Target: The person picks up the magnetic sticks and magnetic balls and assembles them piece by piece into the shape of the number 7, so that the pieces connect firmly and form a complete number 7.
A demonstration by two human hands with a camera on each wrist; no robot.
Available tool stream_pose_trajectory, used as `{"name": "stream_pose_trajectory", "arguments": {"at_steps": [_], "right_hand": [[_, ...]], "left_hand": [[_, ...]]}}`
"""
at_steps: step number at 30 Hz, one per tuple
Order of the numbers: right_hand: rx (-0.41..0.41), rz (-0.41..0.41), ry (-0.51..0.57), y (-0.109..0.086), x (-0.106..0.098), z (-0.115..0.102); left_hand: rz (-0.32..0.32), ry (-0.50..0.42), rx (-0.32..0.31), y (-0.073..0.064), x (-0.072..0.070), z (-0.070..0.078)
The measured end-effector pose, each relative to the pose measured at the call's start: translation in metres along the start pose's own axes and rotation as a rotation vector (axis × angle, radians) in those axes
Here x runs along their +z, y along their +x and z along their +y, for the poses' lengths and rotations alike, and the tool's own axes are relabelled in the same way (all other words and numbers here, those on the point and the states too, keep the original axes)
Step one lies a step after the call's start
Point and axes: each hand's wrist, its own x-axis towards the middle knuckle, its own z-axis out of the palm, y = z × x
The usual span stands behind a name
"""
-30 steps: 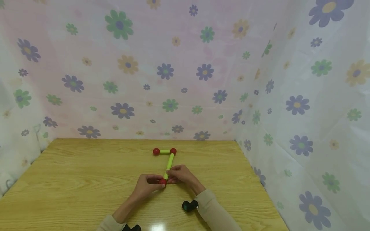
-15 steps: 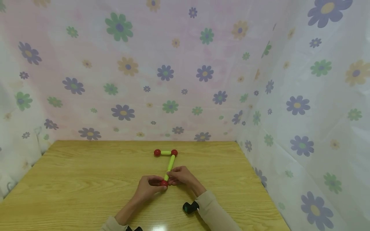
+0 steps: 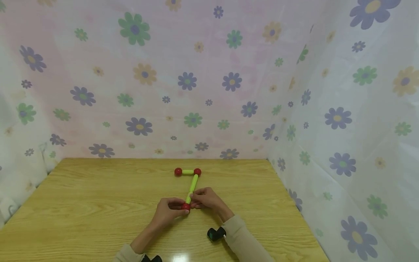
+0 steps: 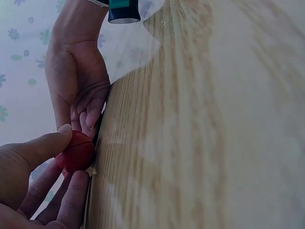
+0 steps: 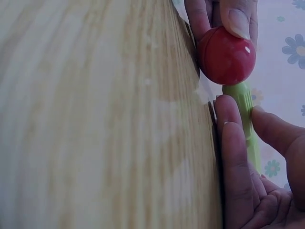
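Observation:
In the head view, a zigzag of red balls and yellow-green rods lies on the table. My left hand [image 3: 166, 214] pinches the nearest red ball [image 3: 186, 207] between thumb and fingers. Its thumb lies across the ball's side in the right wrist view, where the ball [image 5: 227, 57] meets the end of a green rod [image 5: 242, 107]. My right hand [image 3: 208, 200] pinches that rod between thumb and fingertips. Beyond it, the long rod [image 3: 194, 184] runs to a far red ball [image 3: 197, 172]. From there a short rod [image 3: 188, 172] leads left to another red ball [image 3: 178, 171].
The wood-grain table [image 3: 98, 203] spreads around the hands. A flowered cloth [image 3: 186, 54] stands behind the table's far edge and along its sides. Black wrist devices [image 3: 216, 234] sit by both sleeves.
The hands keep their hold on the ball and rod. Only a slight shift of the whole head view shows; the pieces keep the same arrangement.

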Motion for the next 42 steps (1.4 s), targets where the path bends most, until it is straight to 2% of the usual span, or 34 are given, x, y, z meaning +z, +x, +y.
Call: {"name": "stream_pose_trajectory", "arguments": {"at_steps": [12,25,34,42], "right_hand": [[0.021,-0.012,0.014,-0.001,-0.001,0.001],[-0.004,-0.040,-0.013,-0.004,-0.002,0.001],[-0.019,-0.065,-0.006,-0.004,-0.004,0.000],[-0.029,-0.073,0.002,-0.005,-0.004,0.004]], "left_hand": [[-0.015,0.007,-0.005,0.000,-0.002,0.000],[-0.115,-0.013,0.006,-0.001,-0.011,-0.002],[-0.123,-0.038,0.025,0.001,-0.012,-0.004],[-0.113,-0.044,0.002,0.001,-0.013,-0.003]]}}
